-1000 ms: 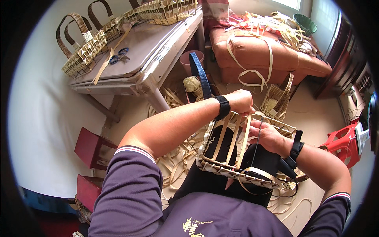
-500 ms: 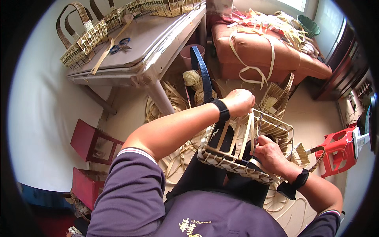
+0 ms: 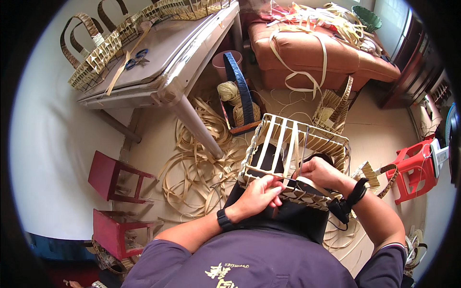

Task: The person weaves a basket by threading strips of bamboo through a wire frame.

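Observation:
A rectangular wire-frame basket lies across my lap, its sides woven with pale flat strips. Several cross strips span its open face from the far rim to the near one. My left hand is at the near rim, thumb and fingers pinched around the lower end of a pale weaving strip. Reaching in from the right, my right hand is closed on the same strip near the rim; its fingertips are partly hidden. A loop of strip curls just below it.
Loose strips cover the floor at left, by a tray with twine balls and a blue handle. Scissors and handled baskets sit on the table. Red stools stand left, a red plastic stool right. Behind is an orange sofa.
My left hand has come from above the far rim down to the near rim. My right hand has shifted slightly left and up. The basket has tilted, showing more of its cross strips.

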`<state>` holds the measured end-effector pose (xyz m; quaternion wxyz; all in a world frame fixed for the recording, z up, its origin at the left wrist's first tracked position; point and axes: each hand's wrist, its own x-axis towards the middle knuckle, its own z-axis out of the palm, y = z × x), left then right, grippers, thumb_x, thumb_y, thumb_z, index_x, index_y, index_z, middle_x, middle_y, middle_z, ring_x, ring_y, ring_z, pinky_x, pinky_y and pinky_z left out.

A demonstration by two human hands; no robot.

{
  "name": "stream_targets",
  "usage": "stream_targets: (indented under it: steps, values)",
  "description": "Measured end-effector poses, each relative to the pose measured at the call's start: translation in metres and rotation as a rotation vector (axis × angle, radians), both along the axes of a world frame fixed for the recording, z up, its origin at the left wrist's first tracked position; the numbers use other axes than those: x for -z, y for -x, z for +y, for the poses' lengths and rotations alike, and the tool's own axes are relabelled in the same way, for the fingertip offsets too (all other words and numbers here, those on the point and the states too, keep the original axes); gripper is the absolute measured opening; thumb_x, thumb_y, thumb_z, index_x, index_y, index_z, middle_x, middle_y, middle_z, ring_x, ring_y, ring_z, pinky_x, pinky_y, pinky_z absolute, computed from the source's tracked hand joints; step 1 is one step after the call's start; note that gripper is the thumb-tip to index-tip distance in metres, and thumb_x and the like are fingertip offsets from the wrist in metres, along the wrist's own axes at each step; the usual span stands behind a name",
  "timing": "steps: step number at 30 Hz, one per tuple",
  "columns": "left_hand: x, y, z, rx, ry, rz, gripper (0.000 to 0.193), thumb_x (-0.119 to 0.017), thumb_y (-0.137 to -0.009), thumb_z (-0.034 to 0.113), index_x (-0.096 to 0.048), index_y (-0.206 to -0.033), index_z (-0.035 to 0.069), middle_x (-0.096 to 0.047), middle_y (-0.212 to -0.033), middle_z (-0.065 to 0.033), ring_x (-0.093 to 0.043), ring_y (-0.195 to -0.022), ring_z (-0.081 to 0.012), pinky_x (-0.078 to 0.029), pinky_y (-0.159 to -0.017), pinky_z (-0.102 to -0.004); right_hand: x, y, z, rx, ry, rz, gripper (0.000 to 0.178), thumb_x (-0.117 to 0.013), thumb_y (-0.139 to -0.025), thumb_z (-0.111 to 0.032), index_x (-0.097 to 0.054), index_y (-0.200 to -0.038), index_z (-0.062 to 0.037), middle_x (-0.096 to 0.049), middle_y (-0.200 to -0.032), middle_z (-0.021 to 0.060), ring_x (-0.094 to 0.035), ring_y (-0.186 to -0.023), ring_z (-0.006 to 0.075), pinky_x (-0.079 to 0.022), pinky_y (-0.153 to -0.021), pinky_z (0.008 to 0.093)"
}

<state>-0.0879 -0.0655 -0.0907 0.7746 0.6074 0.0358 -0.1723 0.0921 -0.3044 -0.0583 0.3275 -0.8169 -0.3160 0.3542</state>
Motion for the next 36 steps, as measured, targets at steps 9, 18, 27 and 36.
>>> stream_targets:
  steps: [9,18,27,36]
  values:
    - [0.005,-0.039,-0.02,0.032,0.595,0.042,0.088,-0.069,-0.117,0.032,-0.013,-0.183,0.014,-0.051,-0.172,-0.0042,-0.07,-0.114,-0.0115,-0.055,-0.084,-0.0224,-0.013,0.002,0.01,0.022,-0.021,0.291,0.026,-0.074,-0.113,-0.025,-0.086,-0.13,-0.0091,-0.083,-0.103,-0.0027,-0.068,-0.096,0.0064,-0.058,-0.093,0.0306]
    - [0.017,-0.046,-0.036,-0.144,0.729,0.229,0.045,-0.06,-0.121,0.027,-0.056,-0.162,0.011,-0.071,-0.122,0.0046,-0.061,-0.086,-0.0055,-0.055,-0.08,-0.0212,-0.028,-0.026,-0.003,-0.386,0.039,-0.149,0.029,-0.073,-0.104,-0.02,-0.08,-0.126,-0.0028,-0.081,-0.098,0.0192,-0.076,-0.091,0.0273,-0.06,-0.092,0.0402]
    - [-0.006,-0.023,-0.015,-0.156,0.696,0.208,0.043,-0.056,-0.122,0.028,-0.052,-0.161,0.01,-0.066,-0.121,0.0042,-0.057,-0.082,-0.008,-0.05,-0.079,-0.0264,-0.056,-0.151,-0.12,0.427,0.023,-0.027,0.028,-0.078,-0.103,-0.018,-0.085,-0.125,-0.0031,-0.084,-0.106,0.0037,-0.074,-0.09,0.0122,-0.064,-0.079,0.0315]
    - [-0.019,-0.011,-0.009,-0.071,0.768,0.242,0.045,-0.059,-0.121,0.026,-0.051,-0.161,0.009,-0.066,-0.129,0.0009,-0.057,-0.09,-0.0109,-0.05,-0.085,-0.0261,0.046,-0.184,-0.102,0.138,-0.072,0.648,0.034,-0.081,-0.108,-0.023,-0.081,-0.137,-0.005,-0.075,-0.093,-0.0106,-0.059,-0.079,0.0003,-0.048,-0.068,0.0219]
